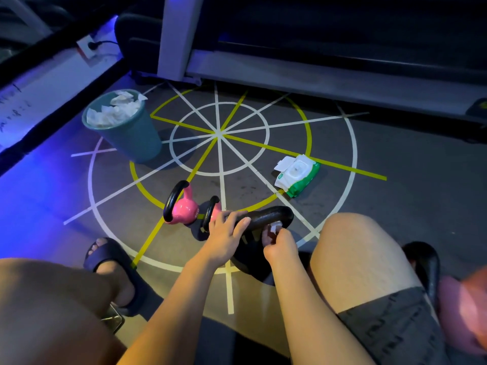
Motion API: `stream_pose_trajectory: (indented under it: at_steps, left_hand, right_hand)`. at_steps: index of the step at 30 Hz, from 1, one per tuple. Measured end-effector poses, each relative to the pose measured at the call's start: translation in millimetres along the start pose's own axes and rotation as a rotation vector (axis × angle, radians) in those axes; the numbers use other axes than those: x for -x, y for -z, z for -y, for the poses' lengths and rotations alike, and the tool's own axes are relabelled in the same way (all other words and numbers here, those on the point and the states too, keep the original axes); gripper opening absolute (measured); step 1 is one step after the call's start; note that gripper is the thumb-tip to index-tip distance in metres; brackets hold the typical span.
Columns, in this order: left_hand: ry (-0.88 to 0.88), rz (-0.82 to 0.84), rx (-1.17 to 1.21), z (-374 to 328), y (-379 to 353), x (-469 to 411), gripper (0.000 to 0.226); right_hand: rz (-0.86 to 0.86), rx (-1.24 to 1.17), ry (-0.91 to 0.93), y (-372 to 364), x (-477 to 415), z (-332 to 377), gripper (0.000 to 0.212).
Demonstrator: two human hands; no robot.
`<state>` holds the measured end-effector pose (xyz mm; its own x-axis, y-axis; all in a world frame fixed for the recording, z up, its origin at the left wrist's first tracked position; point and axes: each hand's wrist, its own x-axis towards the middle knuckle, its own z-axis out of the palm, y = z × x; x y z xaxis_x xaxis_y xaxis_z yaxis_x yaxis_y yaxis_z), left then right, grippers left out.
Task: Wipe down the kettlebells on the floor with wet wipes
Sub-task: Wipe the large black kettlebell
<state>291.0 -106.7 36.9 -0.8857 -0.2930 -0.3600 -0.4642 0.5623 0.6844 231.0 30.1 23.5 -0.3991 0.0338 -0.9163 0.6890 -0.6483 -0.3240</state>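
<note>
A large black kettlebell (271,216) stands on the floor between my knees. My left hand (226,231) grips the left side of its thick handle. My right hand (279,243) pinches a small white wet wipe (272,229) against the kettlebell just under the handle. Two pink kettlebells with black handles, one (183,208) in full view and one (214,210) partly hidden behind my left hand, stand just to the left. A green and white pack of wet wipes (297,175) lies on the floor to the right, its lid flipped up.
A teal bin (131,138) filled with used white wipes stands at the back left. A treadmill frame (290,75) runs along the back. My bare knees and dark slippers (113,262) flank the kettlebells. A wall socket (87,47) sits at the upper left.
</note>
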Motion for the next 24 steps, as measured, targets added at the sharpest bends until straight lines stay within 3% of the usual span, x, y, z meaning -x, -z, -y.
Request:
stream_pose_trajectory:
  at_steps: [5, 11, 13, 15, 17, 18, 20, 24]
  left_hand:
    - [-0.028, -0.022, 0.012, 1, -1, 0, 0.044]
    - [-0.015, -0.085, -0.006, -3, -4, 4, 0.045]
    - [-0.04, -0.315, -0.129, -10, -13, 12, 0.039]
    - [-0.227, -0.62, -0.249, -17, -32, 26, 0.026]
    - [-0.429, -0.613, -0.314, -26, -59, 39, 0.016]
    - [-0.457, -0.5, -0.292, -31, -71, 45, 0.015]
    - [-0.32, -0.364, -0.064, -38, -86, 54, 0.024]
    - [-0.176, -0.466, 0.298, -35, -98, 50, 0.028]
  right_hand:
    - [-0.08, 0.109, 0.039, -6, 10, 1, 0.007]
    - [-0.092, 0.342, 0.27, 8, 16, -10, 0.009]
    - [-0.104, 0.559, 0.4, 12, 17, -5, 0.01]
    - [-0.054, 0.73, 0.493, 15, 26, 1, 0.016]
    - [0.009, 0.892, 0.607, 15, 34, 13, 0.021]
    - [0.027, 0.994, 0.646, 14, 38, 21, 0.021]
    - [0.044, 1.202, 0.708, 13, 49, 39, 0.018]
    - [0.093, 1.641, 0.749, 8, 51, 67, 0.012]
